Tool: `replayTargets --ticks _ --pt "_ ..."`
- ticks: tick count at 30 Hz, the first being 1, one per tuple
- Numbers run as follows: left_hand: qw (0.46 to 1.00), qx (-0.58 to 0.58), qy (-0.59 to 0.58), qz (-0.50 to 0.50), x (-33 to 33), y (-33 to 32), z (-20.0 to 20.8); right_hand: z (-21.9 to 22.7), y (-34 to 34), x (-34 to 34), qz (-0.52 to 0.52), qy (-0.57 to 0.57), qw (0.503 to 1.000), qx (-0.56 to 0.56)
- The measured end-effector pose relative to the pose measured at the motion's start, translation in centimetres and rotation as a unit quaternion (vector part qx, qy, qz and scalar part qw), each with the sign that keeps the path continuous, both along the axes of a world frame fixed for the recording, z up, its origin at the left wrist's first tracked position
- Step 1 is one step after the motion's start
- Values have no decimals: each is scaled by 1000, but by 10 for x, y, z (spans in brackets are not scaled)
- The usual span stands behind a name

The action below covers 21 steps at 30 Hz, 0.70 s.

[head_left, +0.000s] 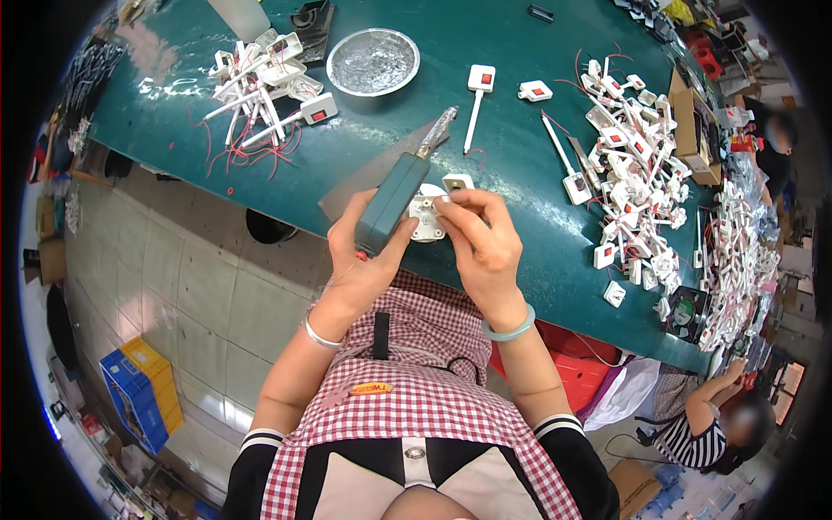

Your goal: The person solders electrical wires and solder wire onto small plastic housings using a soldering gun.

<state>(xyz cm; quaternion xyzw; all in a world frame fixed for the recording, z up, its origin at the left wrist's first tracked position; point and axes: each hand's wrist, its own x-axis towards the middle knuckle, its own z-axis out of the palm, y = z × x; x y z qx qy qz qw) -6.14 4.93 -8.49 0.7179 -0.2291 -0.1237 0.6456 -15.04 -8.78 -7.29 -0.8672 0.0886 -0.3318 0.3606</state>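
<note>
My left hand (364,260) is closed around a dark green box-shaped tool (394,201), with the thumb on its right side and a finger along its left. A narrow, shiny shaft (438,134) extends from the tool's far end. Beside it, my right hand (485,247) pinches a small white plastic housing (426,227) near the table's front edge. The left thumb tip reaches this housing too; my fingers partly cover it. Just beyond the fingertips lies a white switch housing (458,182) with a dark inside.
On the green table (511,156), white switch assemblies with red rockers and wires form a left pile (277,78) and a large right pile (637,147). A metal bowl (373,65) stands at the back. A single switch assembly (481,80) lies ahead. Co-workers sit at right.
</note>
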Motion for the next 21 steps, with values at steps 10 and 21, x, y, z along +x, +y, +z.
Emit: replayTargets --ticks 10,21 --pt "1000 -4 20 2 1 2 -3 11 6 -2 -25 -14 998 59" --pt "1000 -9 -24 -12 5 1 -1 1 17 9 -43 34 997 58"
